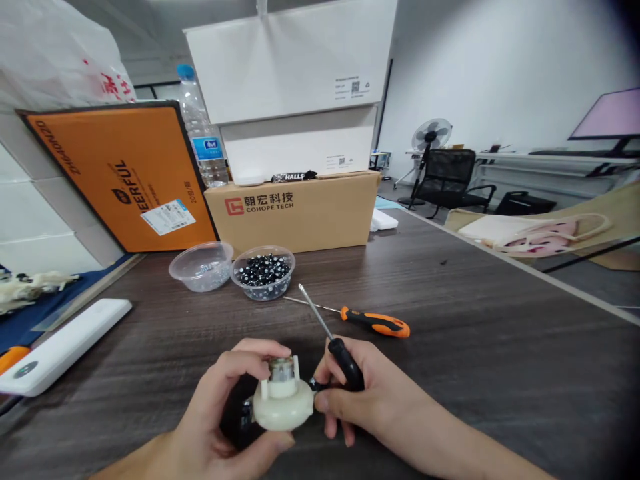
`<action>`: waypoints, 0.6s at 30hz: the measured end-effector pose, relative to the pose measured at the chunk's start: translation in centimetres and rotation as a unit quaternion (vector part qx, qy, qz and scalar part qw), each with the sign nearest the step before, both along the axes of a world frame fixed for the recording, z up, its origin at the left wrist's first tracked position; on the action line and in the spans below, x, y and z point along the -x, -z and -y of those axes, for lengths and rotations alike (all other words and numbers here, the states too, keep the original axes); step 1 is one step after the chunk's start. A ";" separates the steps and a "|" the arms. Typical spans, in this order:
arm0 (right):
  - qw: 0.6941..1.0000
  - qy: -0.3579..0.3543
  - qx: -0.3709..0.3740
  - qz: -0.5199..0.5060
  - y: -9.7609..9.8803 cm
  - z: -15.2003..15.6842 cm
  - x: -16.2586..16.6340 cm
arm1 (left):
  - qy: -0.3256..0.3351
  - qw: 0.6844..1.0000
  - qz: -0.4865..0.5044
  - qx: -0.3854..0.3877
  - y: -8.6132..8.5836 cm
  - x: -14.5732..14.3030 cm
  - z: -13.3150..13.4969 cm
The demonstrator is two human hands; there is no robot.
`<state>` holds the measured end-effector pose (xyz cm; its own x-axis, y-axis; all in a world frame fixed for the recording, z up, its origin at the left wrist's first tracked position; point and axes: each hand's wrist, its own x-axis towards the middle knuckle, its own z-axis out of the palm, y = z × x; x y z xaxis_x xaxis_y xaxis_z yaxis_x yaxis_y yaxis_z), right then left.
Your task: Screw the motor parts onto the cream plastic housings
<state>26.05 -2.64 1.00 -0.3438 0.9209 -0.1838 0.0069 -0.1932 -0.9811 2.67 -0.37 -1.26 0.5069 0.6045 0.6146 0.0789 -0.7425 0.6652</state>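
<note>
My left hand (213,400) is closed around a cream plastic housing (283,408) with a metal cylinder (281,369) on top, thumb below and fingers behind. A dark shiny piece (246,413) shows at the housing's left side. In my right hand (373,383) is a black-handled screwdriver (346,365), its shaft tilted up and to the left, its tip away from the housing. The same hand's thumb and finger pinch a small black piece (317,385) at the housing's right side; the fingers partly hide it.
Behind my hands lies an orange-and-black screwdriver (377,323). Farther back stand a tub of small black parts (264,269) and a clear tub (200,267) with a few small pieces. A cardboard box (300,217) borders the back; a white device (70,343) lies left.
</note>
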 end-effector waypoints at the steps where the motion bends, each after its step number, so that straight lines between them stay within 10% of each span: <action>1: 1.000 0.000 0.001 -0.002 0.0 0.0 0.0 | 0.004 1.000 0.000 -0.001 0.1 0.0 0.0; 13: 0.996 -0.020 0.061 -0.064 -0.1 1.6 1.4 | -0.056 0.987 -0.102 -0.107 0.6 -1.2 -0.3; 18: 0.996 -0.073 0.028 -0.048 -0.2 1.7 1.4 | -0.056 0.992 -0.114 0.019 0.0 -1.5 0.0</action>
